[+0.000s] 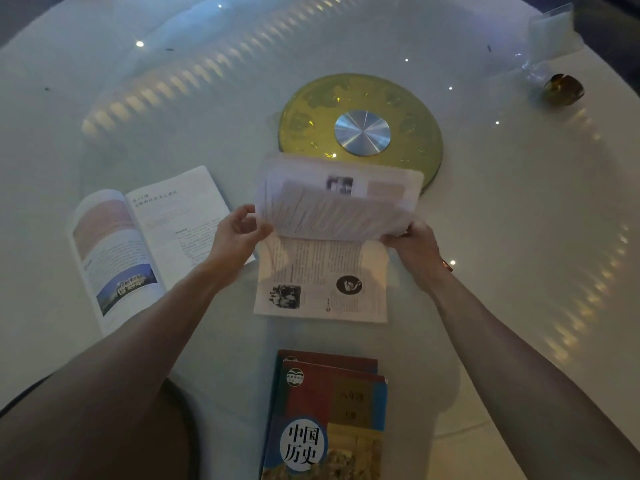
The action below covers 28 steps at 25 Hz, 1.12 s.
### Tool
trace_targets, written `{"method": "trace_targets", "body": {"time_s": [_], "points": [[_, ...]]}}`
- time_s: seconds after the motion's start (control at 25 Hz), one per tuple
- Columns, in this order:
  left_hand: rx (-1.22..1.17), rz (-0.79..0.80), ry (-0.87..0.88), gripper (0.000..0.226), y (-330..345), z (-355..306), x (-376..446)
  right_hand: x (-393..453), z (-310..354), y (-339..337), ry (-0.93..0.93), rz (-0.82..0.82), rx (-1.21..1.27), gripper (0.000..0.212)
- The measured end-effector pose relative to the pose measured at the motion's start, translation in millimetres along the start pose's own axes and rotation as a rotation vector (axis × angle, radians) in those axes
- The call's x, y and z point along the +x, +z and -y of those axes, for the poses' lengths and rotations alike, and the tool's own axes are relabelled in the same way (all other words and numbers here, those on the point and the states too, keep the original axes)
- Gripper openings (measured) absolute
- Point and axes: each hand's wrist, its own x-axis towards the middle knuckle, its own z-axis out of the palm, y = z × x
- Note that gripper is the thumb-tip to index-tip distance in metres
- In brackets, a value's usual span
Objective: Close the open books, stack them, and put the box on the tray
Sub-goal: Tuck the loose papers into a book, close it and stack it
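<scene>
An open book (322, 278) lies in the middle of the white table, its far half lifted and blurred as it folds toward me. My left hand (239, 233) pinches the lifted pages at their left edge. At the right edge, my right hand (415, 244) grips the same raised half. A second open book (145, 244) lies flat to the left, showing a building photo. Two closed books (329, 417) with red and blue covers are stacked at the near edge. Neither a box nor a tray can be made out for certain.
A round yellow-green disc with a silver hub (360, 129) sits just behind the lifted pages. A clear plastic stand (550, 32) and a small amber glass object (564, 90) are at the far right. The glossy table (519, 202) reflects ceiling lights.
</scene>
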Motion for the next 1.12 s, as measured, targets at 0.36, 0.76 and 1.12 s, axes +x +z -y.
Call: {"method": "trace_targets", "body": {"time_s": [0.36, 0.76, 1.12], "points": [[0.276, -0.234, -0.054, 0.034, 22.2, 39.0, -28.5, -19.9, -31.9, 7.4, -0.004, 0.041, -0.213, 0.022], [-0.357, 0.017, -0.482, 0.029, 1.1, 37.6, -30.7, -46.0, -55.6, -8.5, 0.022, 0.159, -0.277, 0.048], [-0.080, -0.106, -0.468, 0.050, 11.7, 50.6, -57.1, -78.2, -72.6, 2.3, 0.433, 0.131, 0.444, 0.031]]}}
